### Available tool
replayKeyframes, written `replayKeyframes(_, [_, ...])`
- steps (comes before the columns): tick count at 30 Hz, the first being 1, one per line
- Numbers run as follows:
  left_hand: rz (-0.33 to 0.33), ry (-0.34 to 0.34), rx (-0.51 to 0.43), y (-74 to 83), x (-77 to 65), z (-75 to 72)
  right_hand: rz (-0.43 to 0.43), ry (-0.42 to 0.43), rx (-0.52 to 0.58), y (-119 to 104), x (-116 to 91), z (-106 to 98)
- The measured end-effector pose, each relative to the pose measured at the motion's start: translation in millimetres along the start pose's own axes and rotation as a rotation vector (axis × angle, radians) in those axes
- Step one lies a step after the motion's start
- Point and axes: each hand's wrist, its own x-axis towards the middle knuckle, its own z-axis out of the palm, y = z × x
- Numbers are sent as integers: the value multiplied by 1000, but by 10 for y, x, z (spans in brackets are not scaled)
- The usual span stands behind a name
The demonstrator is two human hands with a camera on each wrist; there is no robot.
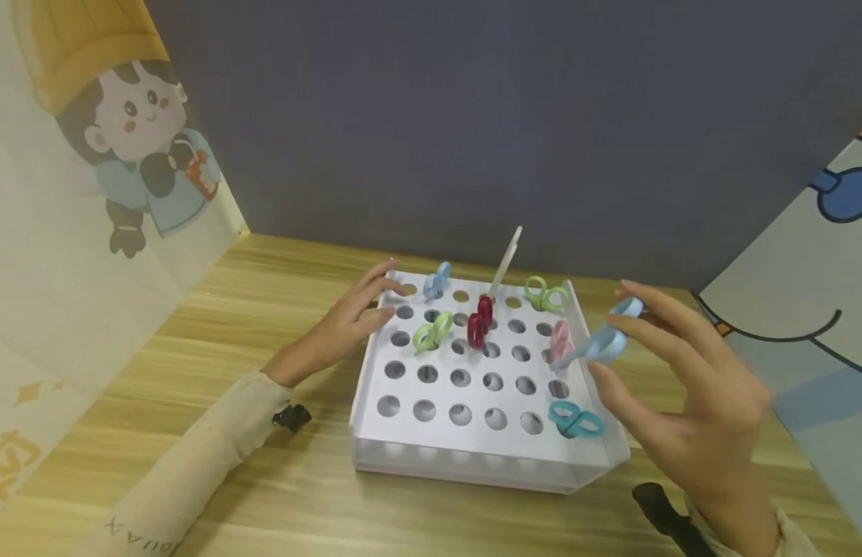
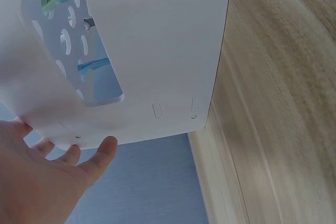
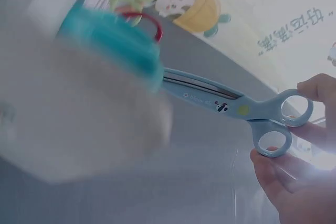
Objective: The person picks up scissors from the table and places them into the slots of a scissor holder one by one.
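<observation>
My right hand [image 1: 696, 402] pinches light blue scissors [image 1: 598, 343] by their finger loops, blades pointing left toward the rack's right side. Their tips overlap the right column of holes, near the pink scissors [image 1: 562, 352]. In the right wrist view the held scissors [image 3: 247, 109] show closed blades with a small panda print. The white perforated rack [image 1: 466, 435] stands on the table, and my left hand [image 1: 336, 329] touches its far left edge with fingers extended. From the left wrist, that hand [image 2: 52, 177] lies along the edge of the side panel [image 2: 163, 51].
Other scissors stand in the rack: light blue [image 1: 431, 290], light green [image 1: 434, 334], dark red [image 1: 476, 331], white [image 1: 504, 267], green [image 1: 538, 300] and teal [image 1: 576, 426]. A dark grey panel [image 1: 473, 116] rises behind the wooden table [image 1: 278, 480]; printed walls flank it.
</observation>
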Motion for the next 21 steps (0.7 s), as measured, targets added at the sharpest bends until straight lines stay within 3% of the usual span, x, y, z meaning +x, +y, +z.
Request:
replayKeyframes(16, [-11,-5,13,9,-1,-7,-71,-124,136,-263,9,512])
replayKeyframes(21, [-10,0,18,2,-1,-8,-49,-182,194,-313,-15,610])
